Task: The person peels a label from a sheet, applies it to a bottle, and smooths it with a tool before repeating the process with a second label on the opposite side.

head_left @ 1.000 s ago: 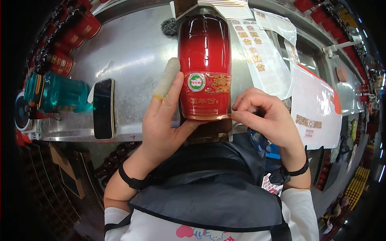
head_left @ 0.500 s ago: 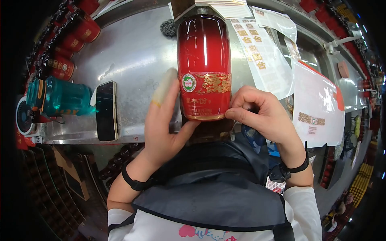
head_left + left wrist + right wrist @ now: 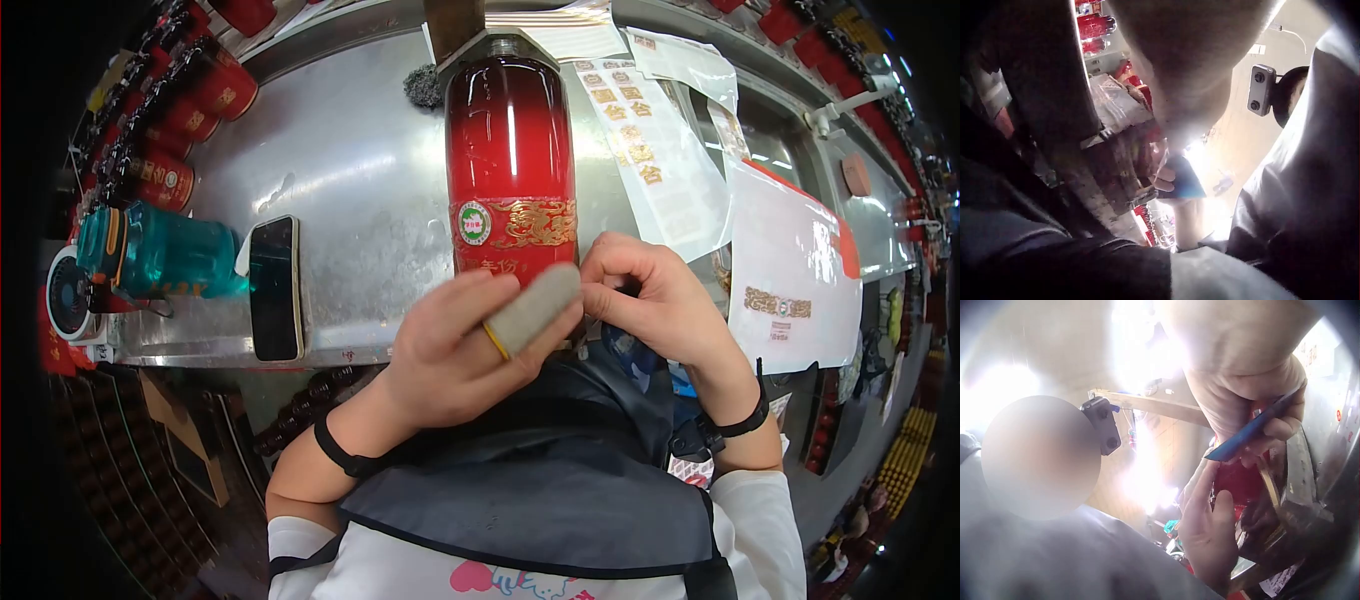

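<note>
A glossy dark-to-red bottle (image 3: pixel 512 150) lies with its neck away from the person, gold dragon band and round green-white emblem facing up. The left hand (image 3: pixel 465 345) reaches across the lower end of the bottle, fingers extended and blurred, hiding its base. One of its fingers wears a pale finger sleeve (image 3: pixel 535 312) with a yellow band. At the bottle's lower right, the right hand (image 3: pixel 655 295) has its fingers curled, their tips right by the left fingertips. In the right wrist view it grips a flat, thin blue piece (image 3: pixel 1247 434).
Printed label sheets (image 3: pixel 650 150) and a white sheet with a gold band (image 3: pixel 795 280) lie right of the bottle. To the left are a phone (image 3: pixel 276 290), a teal water bottle (image 3: pixel 175 250) and several red bottles (image 3: pixel 215 85). A dark scouring pad (image 3: pixel 423 88) sits near the neck.
The bottle turned slightly between the earlier frames. The left hand has left the bottle's left side and swung right across its lower front. The right hand stays at the lower right corner.
</note>
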### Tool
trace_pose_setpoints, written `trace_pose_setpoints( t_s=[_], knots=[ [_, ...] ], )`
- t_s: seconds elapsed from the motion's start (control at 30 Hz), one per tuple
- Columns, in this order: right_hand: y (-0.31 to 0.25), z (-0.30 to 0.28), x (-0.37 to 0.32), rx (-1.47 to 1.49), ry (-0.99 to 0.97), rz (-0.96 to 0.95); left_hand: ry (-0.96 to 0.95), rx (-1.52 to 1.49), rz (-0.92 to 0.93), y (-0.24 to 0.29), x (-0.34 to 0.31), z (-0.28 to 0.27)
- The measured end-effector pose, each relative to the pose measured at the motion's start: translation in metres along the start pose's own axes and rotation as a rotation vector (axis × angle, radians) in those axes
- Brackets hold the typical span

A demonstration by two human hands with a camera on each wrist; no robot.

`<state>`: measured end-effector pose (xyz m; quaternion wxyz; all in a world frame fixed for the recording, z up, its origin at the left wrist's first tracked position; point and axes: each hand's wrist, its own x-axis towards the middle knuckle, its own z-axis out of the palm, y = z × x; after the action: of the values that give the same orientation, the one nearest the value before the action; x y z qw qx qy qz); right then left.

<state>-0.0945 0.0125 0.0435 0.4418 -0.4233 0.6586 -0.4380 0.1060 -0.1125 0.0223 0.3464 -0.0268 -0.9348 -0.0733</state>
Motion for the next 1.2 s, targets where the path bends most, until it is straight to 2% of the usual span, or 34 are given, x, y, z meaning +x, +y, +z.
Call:
trace_pose_setpoints(
  t_s=[0.07, 0.1, 0.17, 0.33, 0.43, 0.73, 1.0, 1.2],
  knots=[
    [-0.005, -0.002, -0.001, -0.030, -0.003, -0.011, -0.029, -0.011, -0.223, 0.001, 0.008, 0.000],
    [-0.008, -0.002, -0.003, -0.061, -0.009, -0.019, -0.029, -0.013, -0.220, -0.003, 0.015, -0.002],
    [-0.014, -0.003, -0.006, -0.018, -0.006, -0.011, -0.036, -0.125, -0.402, -0.010, 0.027, -0.005],
    [-0.025, -0.012, -0.010, 0.023, -0.052, 0.012, -0.015, -0.182, -0.404, -0.015, 0.019, -0.005],
    [-0.023, -0.014, -0.009, -0.031, -0.049, -0.012, -0.007, -0.204, -0.428, -0.016, 0.015, -0.004],
    [-0.026, -0.012, -0.010, 0.074, 0.004, 0.011, 0.032, -0.267, -0.432, -0.018, 0.007, -0.002],
    [-0.031, -0.013, -0.018, 0.026, 0.038, -0.038, -0.021, -0.239, -0.462, -0.016, 0.006, -0.005],
    [-0.019, -0.012, -0.013, -0.021, 0.058, 0.024, 0.005, -0.258, -0.469, -0.016, 0.001, -0.002]
  ],
)
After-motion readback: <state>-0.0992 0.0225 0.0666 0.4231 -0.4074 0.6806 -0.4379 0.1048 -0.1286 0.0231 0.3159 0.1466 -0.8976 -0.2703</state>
